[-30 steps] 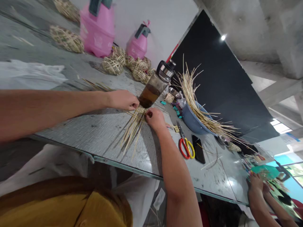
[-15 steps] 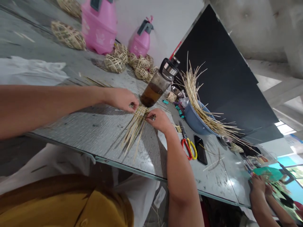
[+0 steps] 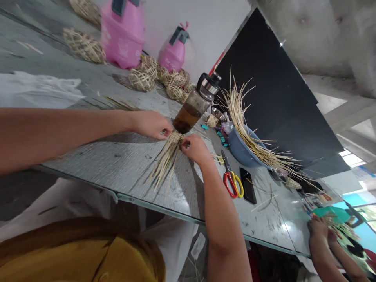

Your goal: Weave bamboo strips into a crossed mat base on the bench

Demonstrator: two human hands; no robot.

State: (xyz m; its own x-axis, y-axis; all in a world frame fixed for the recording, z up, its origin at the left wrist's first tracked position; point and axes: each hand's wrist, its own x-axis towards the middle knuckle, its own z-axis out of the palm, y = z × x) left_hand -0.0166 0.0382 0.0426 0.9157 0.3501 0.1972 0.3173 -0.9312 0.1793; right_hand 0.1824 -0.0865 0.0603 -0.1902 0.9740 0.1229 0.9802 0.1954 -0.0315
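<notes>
A partly woven piece of bamboo strips lies on the grey table, its loose ends fanning out toward the front edge. My left hand pinches the woven end from the left, fingers closed. At the right edge of the weave is my right hand, thumb and fingertips closed together on the strips. A bottle of brown liquid stands just behind the weave, close to both hands. Where the fingertips meet the strips, the detail is small and partly hidden.
Scissors and a phone lie right of my right arm. Behind them a blue basin holds long strips. Woven balls and pink spray bottles stand at the back. Another person's hands work at far right.
Both hands stay at the weave; my right hand's fingers have shifted slightly. The whole view has moved a little.
</notes>
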